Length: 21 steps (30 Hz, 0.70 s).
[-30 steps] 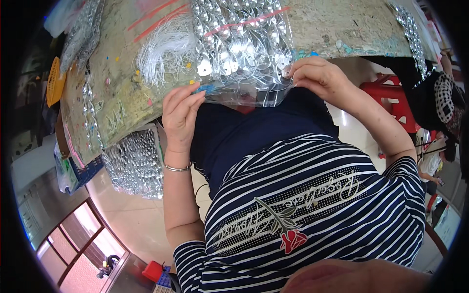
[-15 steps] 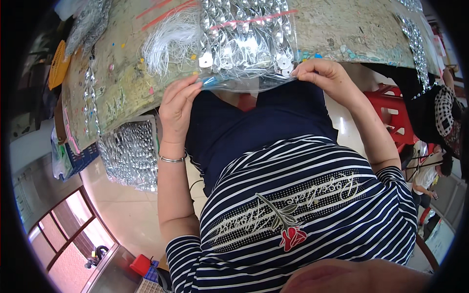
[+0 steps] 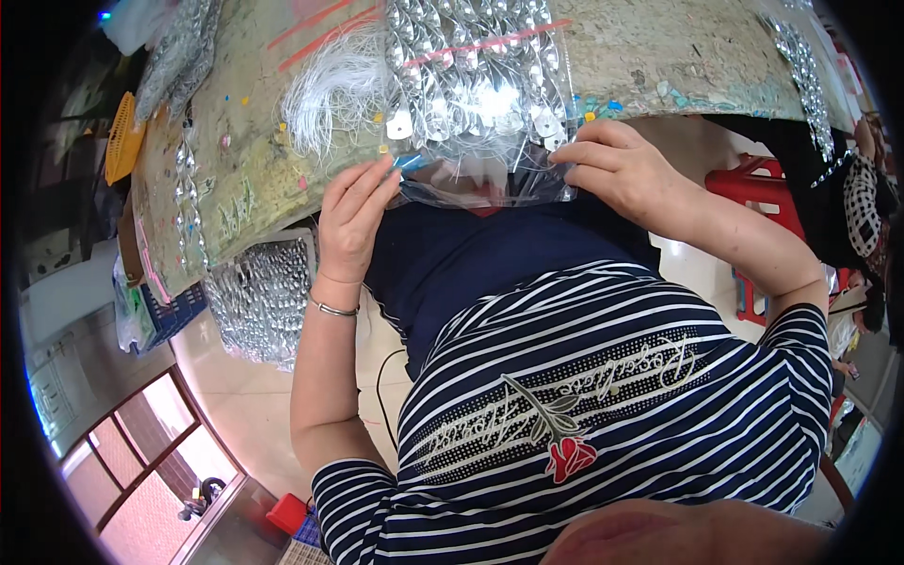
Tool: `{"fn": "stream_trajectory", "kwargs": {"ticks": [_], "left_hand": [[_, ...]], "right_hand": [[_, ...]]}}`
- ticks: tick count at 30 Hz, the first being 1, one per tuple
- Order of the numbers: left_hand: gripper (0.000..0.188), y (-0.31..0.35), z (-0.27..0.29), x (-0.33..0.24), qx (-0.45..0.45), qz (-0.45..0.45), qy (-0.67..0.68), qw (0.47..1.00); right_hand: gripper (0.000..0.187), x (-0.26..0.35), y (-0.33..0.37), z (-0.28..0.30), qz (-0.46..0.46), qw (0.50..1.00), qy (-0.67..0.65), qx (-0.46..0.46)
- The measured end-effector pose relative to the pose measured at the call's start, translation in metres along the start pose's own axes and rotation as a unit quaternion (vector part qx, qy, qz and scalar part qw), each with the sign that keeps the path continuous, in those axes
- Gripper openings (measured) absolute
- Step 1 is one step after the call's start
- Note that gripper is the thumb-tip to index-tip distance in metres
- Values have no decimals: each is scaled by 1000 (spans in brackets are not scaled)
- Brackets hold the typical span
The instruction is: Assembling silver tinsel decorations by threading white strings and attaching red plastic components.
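A clear plastic bag (image 3: 461,195) lies at the near edge of the worktable, its near end hanging over the edge towards my lap. Inside are several shiny silver twisted strips (image 3: 461,42) with thin white strings at their near ends. My left hand (image 3: 353,212) pinches the bag's near left corner, beside a bluish strip on the plastic. My right hand (image 3: 626,174) is closed on the near right side, with the fingers bent over the film. The plastic between my hands is slack and wrinkled. To the left of the bag lies a loose bundle of white strings (image 3: 334,94).
The worn worktable (image 3: 659,47) carries small coloured scraps. More silver strips (image 3: 802,80) hang over its right side, and a bundle (image 3: 259,301) hangs below its left edge. A red stool (image 3: 758,188) stands at the right, near another person (image 3: 864,202).
My right hand has come down closer to me, with its fingers folding over the bag's edge. The near end of the bag has gone from stretched to slack. My left hand has barely shifted.
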<state>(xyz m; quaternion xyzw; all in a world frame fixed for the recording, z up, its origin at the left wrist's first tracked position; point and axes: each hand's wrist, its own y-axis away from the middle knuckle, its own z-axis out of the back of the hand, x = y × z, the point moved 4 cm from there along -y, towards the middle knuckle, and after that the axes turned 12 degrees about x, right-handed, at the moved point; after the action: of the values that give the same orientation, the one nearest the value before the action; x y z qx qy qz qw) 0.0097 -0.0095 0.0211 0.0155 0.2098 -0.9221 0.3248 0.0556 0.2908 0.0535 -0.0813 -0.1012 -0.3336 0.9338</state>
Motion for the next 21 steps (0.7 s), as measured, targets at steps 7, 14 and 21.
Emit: {"fn": "stream_trajectory", "kwargs": {"ticks": [7,14,21], "left_hand": [[36,-2,0,-2,-7,-10,16,1000],[35,-6,-1,1,-20,-2,22,1000],[30,0,-3,6,-24,32,87,995]], "right_hand": [[30,-5,-12,-3,-6,999,38,38],[24,-14,-21,-8,6,999,34,37],[17,-22,-16,-5,-28,995,-99,-13]]}}
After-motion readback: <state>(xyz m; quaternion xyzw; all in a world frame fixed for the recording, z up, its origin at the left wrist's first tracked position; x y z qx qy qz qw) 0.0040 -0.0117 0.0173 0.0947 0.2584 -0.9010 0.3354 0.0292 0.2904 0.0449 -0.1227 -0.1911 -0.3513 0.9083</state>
